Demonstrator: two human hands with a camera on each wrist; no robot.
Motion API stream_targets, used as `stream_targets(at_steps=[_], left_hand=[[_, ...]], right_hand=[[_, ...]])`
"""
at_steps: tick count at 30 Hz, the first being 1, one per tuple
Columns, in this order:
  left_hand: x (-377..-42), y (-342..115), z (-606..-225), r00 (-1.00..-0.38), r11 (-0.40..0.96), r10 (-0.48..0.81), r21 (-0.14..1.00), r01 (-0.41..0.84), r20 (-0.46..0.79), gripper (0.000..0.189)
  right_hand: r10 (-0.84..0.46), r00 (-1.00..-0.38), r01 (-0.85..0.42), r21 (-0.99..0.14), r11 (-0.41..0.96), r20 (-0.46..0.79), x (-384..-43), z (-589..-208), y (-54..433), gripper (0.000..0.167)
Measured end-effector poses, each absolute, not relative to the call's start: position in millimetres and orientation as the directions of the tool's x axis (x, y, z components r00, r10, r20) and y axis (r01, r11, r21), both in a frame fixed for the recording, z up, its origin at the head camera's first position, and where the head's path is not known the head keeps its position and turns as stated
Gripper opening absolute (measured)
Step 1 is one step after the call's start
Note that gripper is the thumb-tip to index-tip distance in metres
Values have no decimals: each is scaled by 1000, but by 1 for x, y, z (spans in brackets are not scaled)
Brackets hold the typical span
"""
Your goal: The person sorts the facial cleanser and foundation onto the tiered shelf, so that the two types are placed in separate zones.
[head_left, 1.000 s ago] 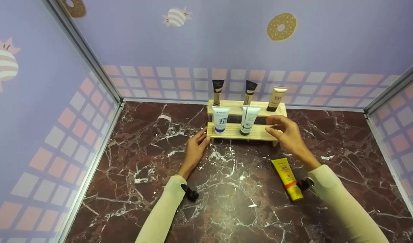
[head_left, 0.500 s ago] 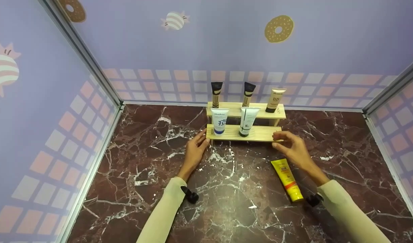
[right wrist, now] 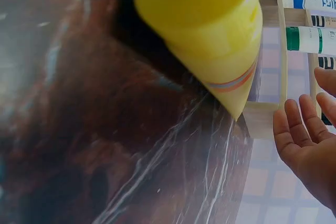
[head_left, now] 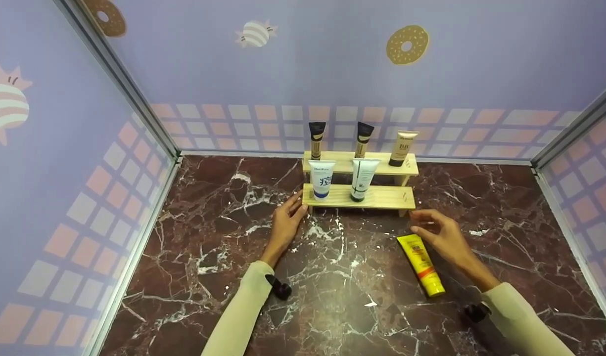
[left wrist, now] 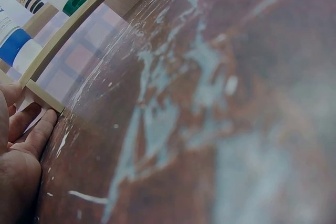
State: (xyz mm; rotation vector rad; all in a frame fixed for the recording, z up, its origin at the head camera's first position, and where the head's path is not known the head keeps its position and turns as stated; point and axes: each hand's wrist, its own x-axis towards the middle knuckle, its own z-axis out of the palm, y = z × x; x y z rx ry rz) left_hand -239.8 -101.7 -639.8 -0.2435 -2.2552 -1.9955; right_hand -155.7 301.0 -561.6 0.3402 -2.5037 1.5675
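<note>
A two-step wooden display stand stands near the back wall. My left hand grips its lower left end, with the thumb at the front corner and the other fingers against the end piece. A white tube with a blue cap and a white tube with a green cap stand on the lower step. My right hand, empty with fingers loosely bent, hovers just right of a yellow squeeze tube that lies on the table. In the right wrist view its fingers are spread apart near the stand.
On the upper step stand two black-topped tubes and a beige BB cream tube. The dark marbled table is bounded by patterned purple walls at the back and sides.
My right hand has drawn back from the stand's right end, down and to the right, toward the yellow tube. My left hand stays at the stand's left end.
</note>
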Motion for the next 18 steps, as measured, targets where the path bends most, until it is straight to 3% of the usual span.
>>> stream_targets(at_steps=[18], left_hand=[[-240,-101,-639,-977,119,34,970,212,210,51]], right_hand=[[-101,-977,-215,-846,487,190,-132,-590,321,30]])
